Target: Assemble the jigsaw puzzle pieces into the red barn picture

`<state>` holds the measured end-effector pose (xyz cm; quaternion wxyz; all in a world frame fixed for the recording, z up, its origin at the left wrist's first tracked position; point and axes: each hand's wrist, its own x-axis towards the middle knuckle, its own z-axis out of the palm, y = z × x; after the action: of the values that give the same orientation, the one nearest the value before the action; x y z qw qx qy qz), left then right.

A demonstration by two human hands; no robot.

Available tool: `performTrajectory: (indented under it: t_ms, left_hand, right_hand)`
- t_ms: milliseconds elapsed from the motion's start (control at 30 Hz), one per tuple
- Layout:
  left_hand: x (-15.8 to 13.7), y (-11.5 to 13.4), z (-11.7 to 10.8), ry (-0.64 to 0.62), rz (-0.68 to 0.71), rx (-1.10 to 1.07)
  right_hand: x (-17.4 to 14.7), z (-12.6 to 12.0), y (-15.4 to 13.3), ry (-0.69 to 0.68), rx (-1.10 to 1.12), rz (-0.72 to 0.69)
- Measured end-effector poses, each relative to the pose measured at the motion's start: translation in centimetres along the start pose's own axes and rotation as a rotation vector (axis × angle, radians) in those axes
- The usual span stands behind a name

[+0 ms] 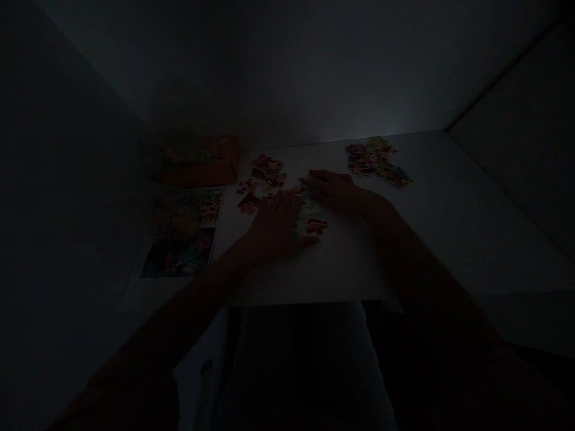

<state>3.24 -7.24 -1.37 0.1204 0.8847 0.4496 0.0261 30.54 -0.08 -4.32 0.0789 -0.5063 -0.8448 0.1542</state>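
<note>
The scene is very dark. My left hand (277, 227) lies palm down on the white table, fingers spread over jigsaw pieces, its thumb reaching toward a red piece (317, 225). Across from it, my right hand (335, 190) rests with fingers stretched out to the left, the fingertips at pale pieces (309, 206) between the two hands. Both hands look flat, and no held piece shows; what lies under the palms is hidden. Beyond my left fingers sits a cluster of loose puzzle pieces (268, 169), with a pink and dark piece (248, 203) nearer.
A heap of puzzle pieces (375, 160) lies at the back right of the table (314, 275). On the left stand an orange box (220, 164) and a printed picture sheet (182, 251). A wall (291, 78) rises behind the table, and my legs are below its front edge.
</note>
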Motion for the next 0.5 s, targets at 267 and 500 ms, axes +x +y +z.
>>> performTrajectory:
  t_ms: [267, 500]
  left_hand:
    - [1.8, -3.0, 0.1, -0.012, -0.073, 0.100]
    - [6.1, -4.7, -0.2, 0.187, -0.084, 0.101]
  right_hand:
    - [-0.2, -1.0, 0.3, -0.096, 0.061, 0.028]
    - [-0.1, -1.4, 0.3, 0.024, 0.079, -0.021]
